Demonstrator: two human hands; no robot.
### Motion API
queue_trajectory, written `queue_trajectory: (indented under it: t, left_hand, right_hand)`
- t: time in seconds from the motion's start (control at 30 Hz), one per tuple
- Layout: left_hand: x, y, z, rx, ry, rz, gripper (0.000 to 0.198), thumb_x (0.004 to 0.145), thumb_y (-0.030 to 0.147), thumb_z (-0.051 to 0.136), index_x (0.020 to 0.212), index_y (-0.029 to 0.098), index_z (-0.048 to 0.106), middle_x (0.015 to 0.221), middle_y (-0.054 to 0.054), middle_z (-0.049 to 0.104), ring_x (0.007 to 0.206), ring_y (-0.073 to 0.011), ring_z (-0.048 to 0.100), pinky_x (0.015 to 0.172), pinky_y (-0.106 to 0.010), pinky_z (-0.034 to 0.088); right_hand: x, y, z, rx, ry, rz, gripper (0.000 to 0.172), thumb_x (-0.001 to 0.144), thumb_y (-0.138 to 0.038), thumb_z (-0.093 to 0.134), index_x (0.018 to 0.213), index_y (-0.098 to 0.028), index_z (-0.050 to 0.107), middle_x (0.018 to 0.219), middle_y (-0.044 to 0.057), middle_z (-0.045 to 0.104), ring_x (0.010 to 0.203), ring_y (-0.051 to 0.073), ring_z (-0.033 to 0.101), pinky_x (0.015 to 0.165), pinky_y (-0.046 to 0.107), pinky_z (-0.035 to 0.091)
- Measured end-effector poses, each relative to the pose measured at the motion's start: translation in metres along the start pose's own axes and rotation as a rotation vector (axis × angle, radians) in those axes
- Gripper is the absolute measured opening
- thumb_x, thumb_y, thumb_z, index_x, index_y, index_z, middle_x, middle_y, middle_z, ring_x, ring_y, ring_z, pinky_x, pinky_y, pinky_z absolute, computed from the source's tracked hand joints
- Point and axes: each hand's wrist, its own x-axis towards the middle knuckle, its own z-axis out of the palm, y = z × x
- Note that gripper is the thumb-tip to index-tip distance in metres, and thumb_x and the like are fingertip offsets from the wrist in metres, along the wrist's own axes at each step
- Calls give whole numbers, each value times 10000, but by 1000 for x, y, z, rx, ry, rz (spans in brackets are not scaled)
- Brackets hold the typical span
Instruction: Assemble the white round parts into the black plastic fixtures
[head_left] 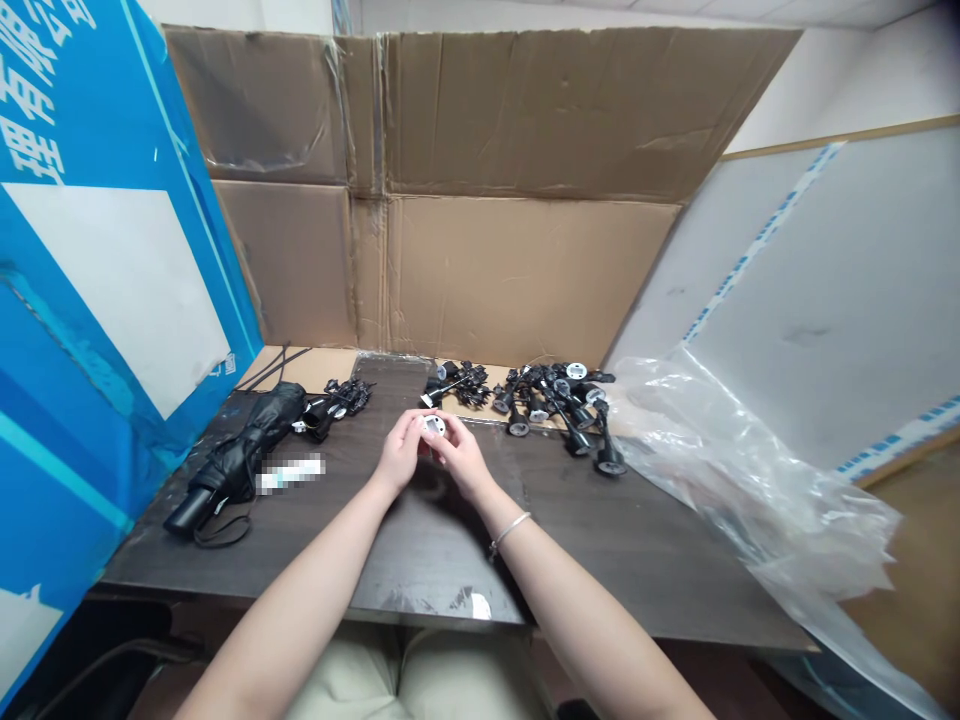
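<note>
A white scrap [480,606] lies at the front of the dark table [652,530]. Above it, my left hand [400,455] and right hand [465,462] have fingers clamped on a white disc [433,425]. An umbrella [259,435] lies left, black parts [517,420] beyond, clear plastic [720,470] right, cardboard [525,270] behind.

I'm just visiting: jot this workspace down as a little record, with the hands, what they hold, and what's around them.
Left hand: holding the part jointly with the right
Right hand: same grip; bracelet on its wrist
Held: small round white-faced part
Beyond hands: black flared parts with cables, heaped
Left side: folded black umbrella
Right side: clear plastic sheeting
Surface: dark wood-grain table
Backdrop: cardboard
</note>
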Motion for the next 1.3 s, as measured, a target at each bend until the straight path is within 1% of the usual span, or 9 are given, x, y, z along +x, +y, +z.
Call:
queue_trajectory:
  t: [0.1,0.17,0.33,0.5,0.73,0.9,1.0,1.1,1.3]
  left_hand:
    - [1,2,-6,-2,-93,-78,289,826,345,410,923,156,605,786,-29,644,611,-124,579,534,-226,473]
    - [1,4,-9,33,-142,-80,280,819,322,410,930,152,603,817,-30,645,682,-135,590,612,-239,481]
    - [-1,10,-12,160,-170,50,263,815,311,421,918,166,615,917,-35,650,869,-163,583,796,-271,446]
    - [-2,10,-12,209,-152,54,267,827,330,417,923,169,608,873,-30,654,813,-149,593,752,-252,452]
    - [-4,8,-6,132,-176,0,260,824,333,430,925,158,593,737,-15,649,670,-132,606,664,-238,471]
    - [-5,14,-5,125,-142,15,266,831,319,419,963,171,597,746,-10,650,609,-115,595,656,-237,475]
    - [-5,15,-8,115,-215,-53,306,821,313,436,1068,189,567,631,18,620,503,-95,545,560,-219,463]
    - [-3,13,-11,42,-329,-161,378,780,317,495,1138,200,524,642,19,607,446,-79,503,430,-188,416]
    - [0,17,-15,-91,-525,-318,361,709,368,588,996,157,530,647,5,582,458,-93,542,348,-164,389]
  right_hand:
    - [2,-7,-10,70,-152,146,417,605,-300,689,974,-178,538,563,-64,510,408,46,388,380,178,302]
    - [2,-9,-15,78,-216,183,429,590,-274,704,975,-173,544,562,-68,506,406,40,397,385,175,314]
    - [1,-11,-16,-2,-244,92,412,570,-224,721,948,-178,563,639,-57,519,443,37,411,385,170,334]
    - [0,-12,-14,-15,-222,66,361,590,-221,691,921,-177,555,583,-72,498,419,41,410,384,180,349]
    - [2,-8,-20,-16,-247,73,354,585,-252,692,895,-162,546,532,-70,517,394,64,449,393,211,388]
    - [1,-8,-17,-46,-203,23,343,618,-270,677,918,-181,537,542,-68,506,396,67,451,399,215,392]
    - [0,-9,-15,-35,-190,4,309,637,-273,663,907,-187,538,577,-62,505,403,55,434,388,200,369]
    - [-1,-11,-17,-30,-288,62,306,638,-259,657,909,-167,550,590,-49,535,421,49,429,369,173,310]
    - [-3,-20,-23,-8,-529,219,361,618,-180,636,967,-150,546,640,-10,616,510,82,517,380,156,253]
